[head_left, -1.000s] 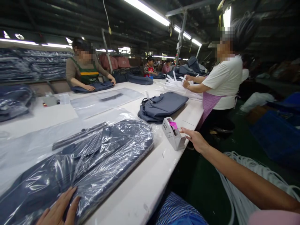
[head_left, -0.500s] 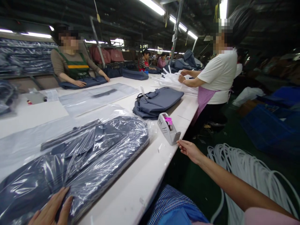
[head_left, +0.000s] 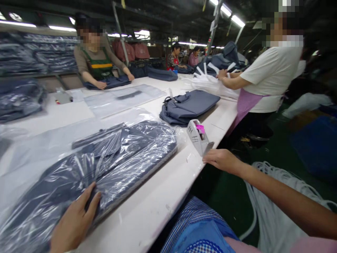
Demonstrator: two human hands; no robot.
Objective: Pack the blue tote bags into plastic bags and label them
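Note:
A dark blue bag in clear plastic [head_left: 113, 165] lies across the white table [head_left: 147, 211]. My left hand [head_left: 76, 218] rests on its near edge, thumb and forefinger apart. At the table's edge, my right hand [head_left: 221, 161] is beside the front end of a grey tape dispenser [head_left: 198, 137] with pink on its roll. Its fingers are pressed together, and what they hold, if anything, is too small to name. Beyond the dispenser lies an unwrapped blue bag [head_left: 189, 105].
Flat clear plastic bags [head_left: 123, 98] lie farther back. A person in a green apron [head_left: 98, 63] stands across the table; another in a white shirt [head_left: 273, 70] handles white strips at the right. Coiled white tubing [head_left: 273, 211] lies on the floor.
The view has shifted, so the table scene sits further left-to-right across the picture. My right hand has turned palm-down and come lower against the dispenser's front. My left hand still rests on the wrapped bag.

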